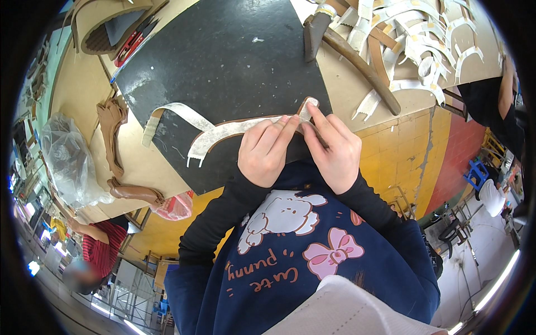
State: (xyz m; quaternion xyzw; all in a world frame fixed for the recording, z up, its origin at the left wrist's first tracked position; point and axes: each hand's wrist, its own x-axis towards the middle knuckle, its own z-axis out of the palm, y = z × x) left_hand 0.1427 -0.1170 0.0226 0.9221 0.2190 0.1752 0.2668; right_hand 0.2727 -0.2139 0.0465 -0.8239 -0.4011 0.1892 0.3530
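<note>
A leather strap piece point(231, 129) with a whitish backing and brown edges lies across the black board point(223, 67), one branch looping out to the left. My left hand point(267, 149) is closed, its fingertips pressing the strap near its right part. Beside it my right hand point(335, 151) pinches the strap's narrow right end point(308, 106) between thumb and fingers. The undersides of my fingers are hidden. Beyond the hands lies a hammer point(357, 66) with a dark head and wooden handle, partly over the board's right edge.
Many whitish strap pieces point(419, 44) are heaped at the far right. Brown leather pieces point(113, 131) and a clear plastic bag point(70, 159) lie on the left. Red-handled cutters point(131, 47) sit beside a brown box-like container point(106, 36). A person in a striped top point(106, 245) is at lower left.
</note>
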